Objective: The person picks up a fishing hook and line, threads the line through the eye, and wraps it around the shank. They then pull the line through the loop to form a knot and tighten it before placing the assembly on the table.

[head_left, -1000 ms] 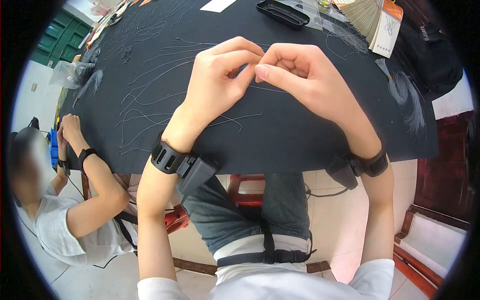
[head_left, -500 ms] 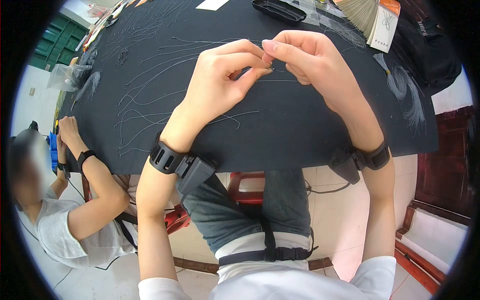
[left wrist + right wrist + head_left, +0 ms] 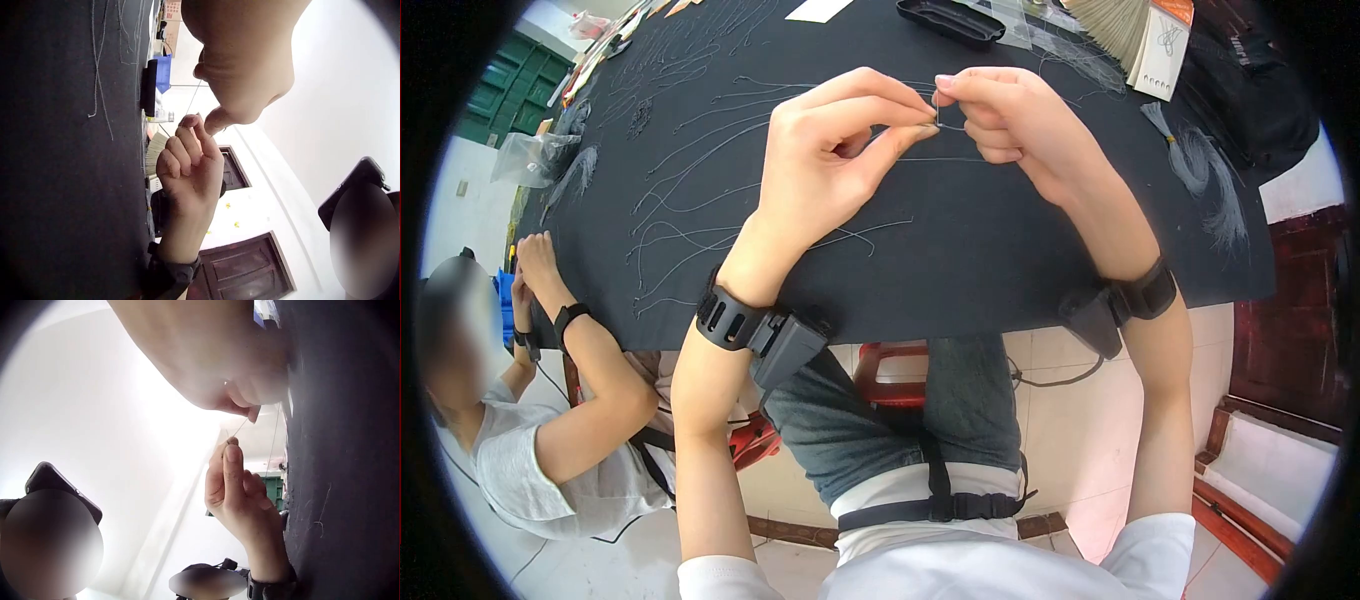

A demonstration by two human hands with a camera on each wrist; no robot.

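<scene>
My left hand [image 3: 825, 140] pinches a thin grey cord between thumb and forefinger, above the black-covered table [image 3: 1000, 240]. Just to its right, my right hand [image 3: 1025, 125] pinches a strand of the same cord [image 3: 938, 113], its other fingers curled in. A short stretch of it runs taut between the two sets of fingertips, seen also as a thin line [image 3: 239, 429] in the right wrist view. Another length of cord [image 3: 950, 159] trails below the hands. What lies inside the left fingertips is hidden.
Several grey cords [image 3: 700, 150] lie spread across the table's left side. At the back are a black tray [image 3: 952, 22] and a fanned stack of cards [image 3: 1115, 35]. A bundle of grey strands [image 3: 1205, 170] and a black bag [image 3: 1250, 110] lie right. Another person [image 3: 550, 430] sits left.
The hands, first with fingertips together, have come slightly apart. My right hand rose and then settled a little lower, with a strand now stretched between the fingertips. My left hand has shifted slightly left.
</scene>
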